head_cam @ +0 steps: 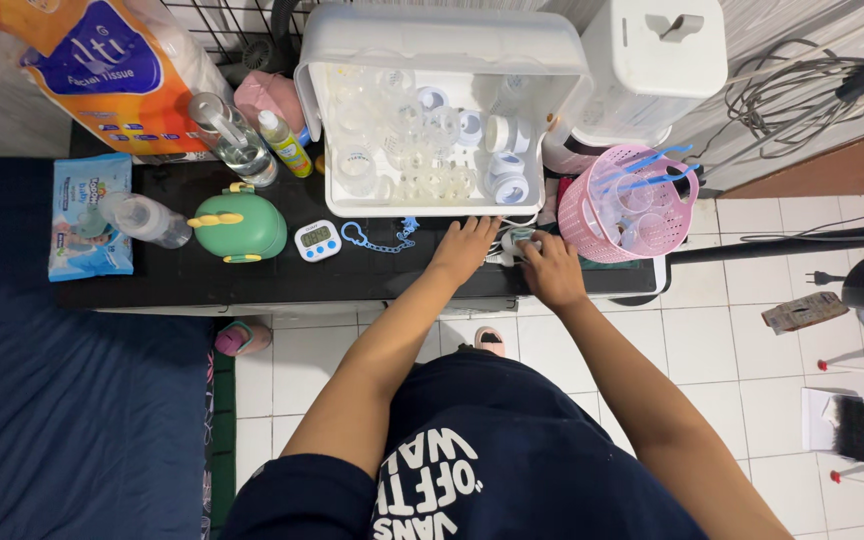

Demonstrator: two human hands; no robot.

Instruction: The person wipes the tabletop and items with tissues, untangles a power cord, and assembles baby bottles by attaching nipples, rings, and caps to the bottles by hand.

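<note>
Both my hands rest on the black table top (252,275), just in front of a white bin (432,195) full of clear baby bottles and parts. My left hand (464,248) lies flat with fingers spread, touching a small white and green object (514,243) with a cord. My right hand (552,268) is curled over the same object from the right. How firmly either hand grips it is hidden. A pink basket (592,215) with blue straws stands right of my right hand.
Left along the table lie a blue pacifier chain (377,240), a small digital timer (317,240), a green dome-shaped case (240,225), bottles (147,218), and a wipes pack (87,215). A white appliance (652,55) stands behind the basket. Tiled floor (722,330) below; dustpan (842,425) right.
</note>
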